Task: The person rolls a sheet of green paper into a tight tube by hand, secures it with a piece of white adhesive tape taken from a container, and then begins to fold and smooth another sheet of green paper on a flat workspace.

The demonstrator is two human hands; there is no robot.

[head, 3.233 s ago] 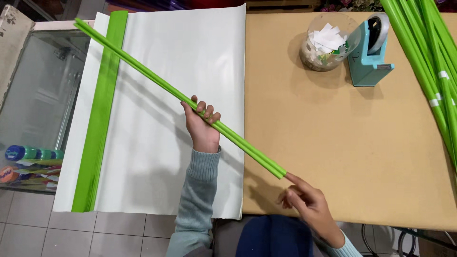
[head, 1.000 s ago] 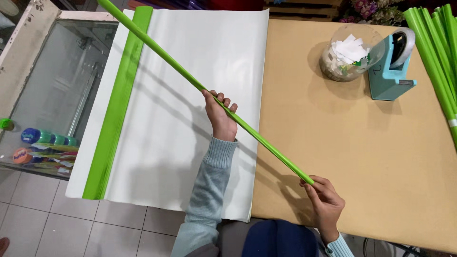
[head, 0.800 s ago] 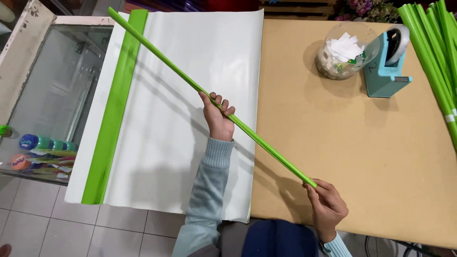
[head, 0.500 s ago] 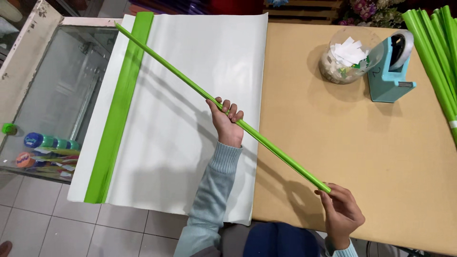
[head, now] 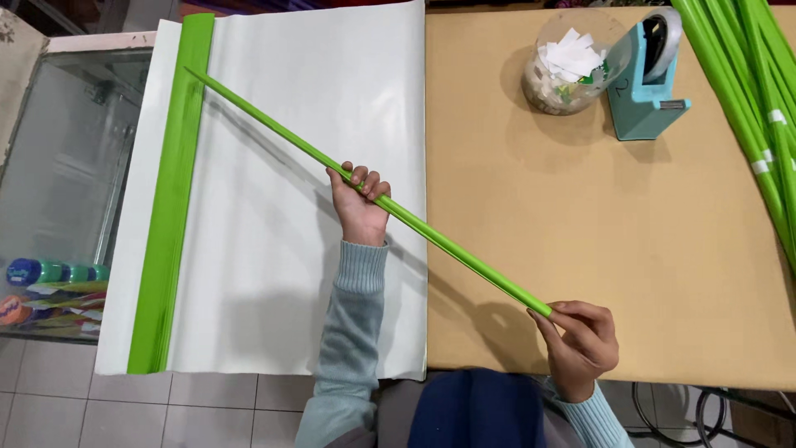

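A long thin green rolled paper stick (head: 464, 249) runs diagonally from upper left to lower right above the table. My left hand (head: 359, 203) grips it near its middle, fingers curled over it. My right hand (head: 580, 344) pinches its lower right end between the fingertips. Under the stick lies a stack of white paper sheets (head: 307, 108) with a green band (head: 170, 207) along the left side.
A brown table (head: 580, 207) carries a clear jar of paper scraps (head: 568, 70), a blue tape dispenser (head: 651, 79) and a bundle of green sticks (head: 750, 91) at the right edge. A glass case (head: 58, 182) stands at left, above a tiled floor.
The stick has slid down and to the right, and its far tip now sits over the green band. Both hands keep their hold; my right hand has moved lower and rightward.
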